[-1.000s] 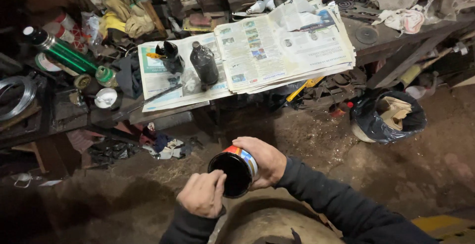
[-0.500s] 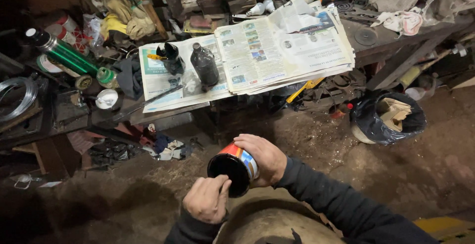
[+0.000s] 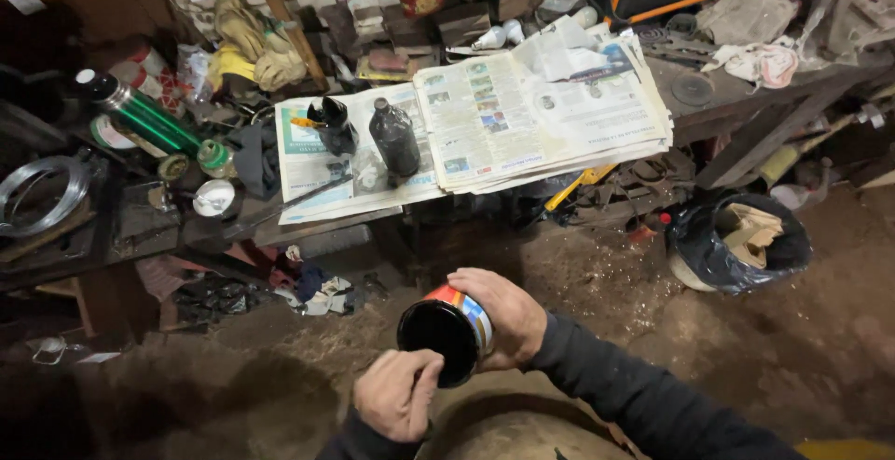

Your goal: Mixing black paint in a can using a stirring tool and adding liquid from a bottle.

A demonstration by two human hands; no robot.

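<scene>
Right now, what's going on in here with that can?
A person stands at a cluttered workbench, holding a small can in the right hand, tilted so its dark top faces the camera. The left hand has its fingers at the can's lower rim. On the bench, newspapers are spread out with a dark bottle standing on them and a green flask lying off to the left. A black bag of scraps sits on the dirt floor.
</scene>
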